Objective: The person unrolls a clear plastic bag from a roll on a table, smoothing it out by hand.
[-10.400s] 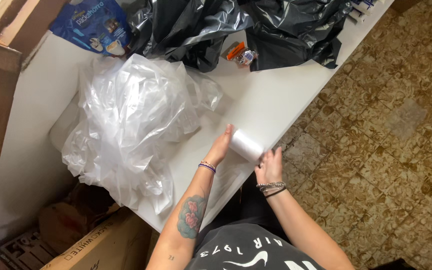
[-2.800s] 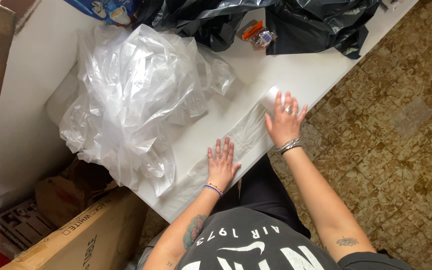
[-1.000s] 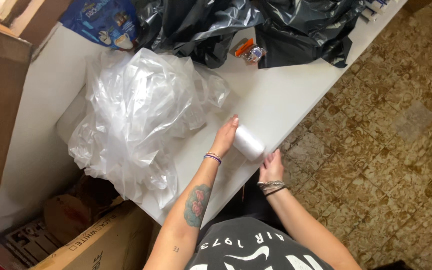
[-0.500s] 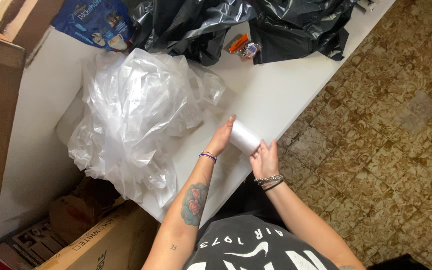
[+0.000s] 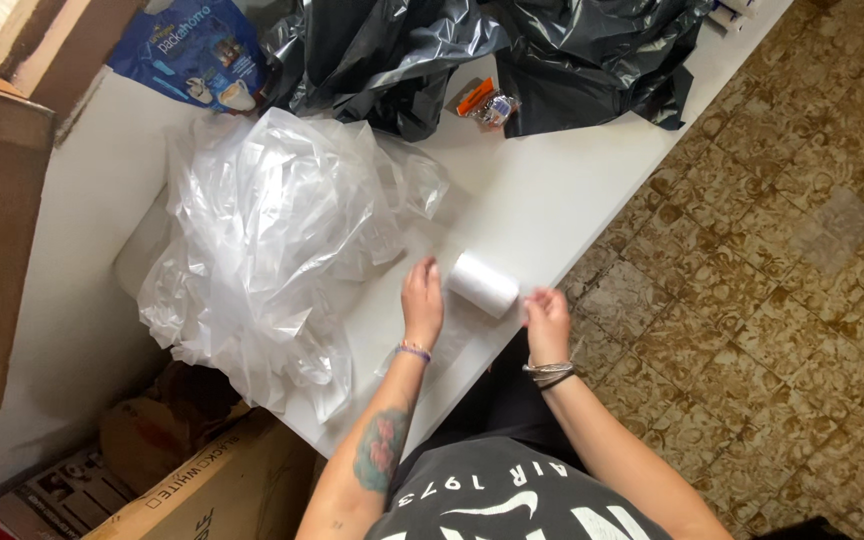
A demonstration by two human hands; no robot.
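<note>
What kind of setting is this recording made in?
Probably a home workroom or storage corner, not a factory: a plain white table on worn patterned vinyl flooring, heaped with clear plastic sheeting and black bin bags, cardboard boxes below.

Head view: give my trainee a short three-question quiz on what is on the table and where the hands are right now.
1. True or false: the white roll lies between the left hand and the right hand.
2. What lies heaped on the white table on the left hand's side?
A. crumpled clear plastic
B. folded towels
C. stacked plates
3. Fill in: the bags at the far end of the table are made of ____ plastic.

Key
1. True; a hand sits at each end of the roll.
2. A
3. Black
</note>
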